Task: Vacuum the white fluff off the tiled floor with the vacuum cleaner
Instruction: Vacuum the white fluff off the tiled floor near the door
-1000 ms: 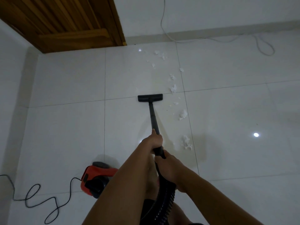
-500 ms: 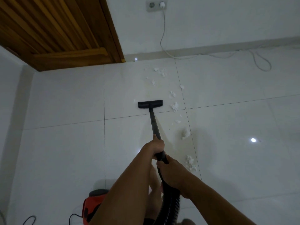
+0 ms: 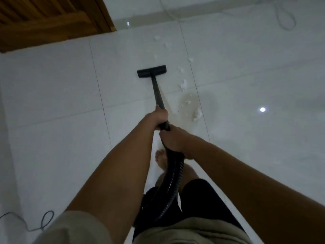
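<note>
My left hand [image 3: 161, 117] and right hand [image 3: 173, 140] stay clenched on the wand [image 3: 157, 92]; the nozzle [image 3: 151, 71] has moved left of the fluff [image 3: 183, 83].

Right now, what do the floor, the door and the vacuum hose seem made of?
Floor: glossy glazed tile, likely ceramic; grout lines, mirrored lamp spot. Door: slatted varnished wood, warm brown. Vacuum hose: ribbed black plastic, probably flexible.
</note>
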{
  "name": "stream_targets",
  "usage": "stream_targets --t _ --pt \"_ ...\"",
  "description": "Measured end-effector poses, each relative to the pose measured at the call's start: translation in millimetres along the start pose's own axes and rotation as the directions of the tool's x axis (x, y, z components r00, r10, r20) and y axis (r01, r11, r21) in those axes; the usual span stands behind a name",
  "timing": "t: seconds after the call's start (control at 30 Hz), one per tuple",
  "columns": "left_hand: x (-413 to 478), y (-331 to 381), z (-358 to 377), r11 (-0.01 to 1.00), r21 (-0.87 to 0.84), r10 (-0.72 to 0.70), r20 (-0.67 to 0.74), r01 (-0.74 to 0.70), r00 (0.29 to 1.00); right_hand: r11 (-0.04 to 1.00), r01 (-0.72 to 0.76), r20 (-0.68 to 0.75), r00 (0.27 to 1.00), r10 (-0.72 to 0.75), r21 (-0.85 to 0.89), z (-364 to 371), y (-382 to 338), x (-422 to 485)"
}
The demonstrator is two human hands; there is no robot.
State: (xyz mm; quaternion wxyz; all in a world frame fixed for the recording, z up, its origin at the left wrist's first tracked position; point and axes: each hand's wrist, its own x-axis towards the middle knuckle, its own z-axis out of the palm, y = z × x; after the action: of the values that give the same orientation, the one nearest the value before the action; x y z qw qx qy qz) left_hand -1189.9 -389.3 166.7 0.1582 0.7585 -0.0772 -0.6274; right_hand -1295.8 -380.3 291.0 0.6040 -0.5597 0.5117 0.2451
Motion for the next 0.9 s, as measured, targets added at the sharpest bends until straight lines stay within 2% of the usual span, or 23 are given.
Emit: stream_targets --t 0.07,0.2,0.3,0.37,0.53,0.73,0.9 --pt "0.9 0.9 -5.8 0.999 0.03 -0.022 0.001 0.022 1.0 0.992 -0.062 0.035 0.998 0.058 0.11 1.0 -6.4 1.6" --pt "11.1 0.5 -13.4 0.998 -0.056 -0.016 0.02 0.017 1.0 0.937 -0.091 0.037 0.996 0.083 0.338 5.6 -10.9 -3.1" --pt "12.1 3.7 -13.6 0.993 -0.12 -0.012 0.029 0.015 1.0 0.786 -0.151 0.092 0.989 0.12 0.599 12.3 -8.2 -3.7" --pt "15.5 4.3 -12.5 0.987 -0.157 -0.024 0.041 0.03 0.999 0.717 -0.185 0.118 0.983 0.143 0.671 12.6 -6.6 1.6" --pt "18.5 10.8 -14.0 0.987 -0.159 -0.02 0.024 0.024 1.0 0.737 -0.179 0.106 0.984 0.145 0.652 1.7 -13.7 10.8" --pt "27.4 18.1 -14.5 0.987 -0.158 -0.028 0.0 0.028 1.0 0.867 -0.111 0.033 0.993 0.109 0.486 -6.7 -16.5 22.6" --pt "49.5 15.3 -8.3 0.994 -0.11 -0.005 0.001 0.005 1.0 0.881 -0.16 0.08 0.987 0.139 0.444 -14.0 -15.8 29.8"
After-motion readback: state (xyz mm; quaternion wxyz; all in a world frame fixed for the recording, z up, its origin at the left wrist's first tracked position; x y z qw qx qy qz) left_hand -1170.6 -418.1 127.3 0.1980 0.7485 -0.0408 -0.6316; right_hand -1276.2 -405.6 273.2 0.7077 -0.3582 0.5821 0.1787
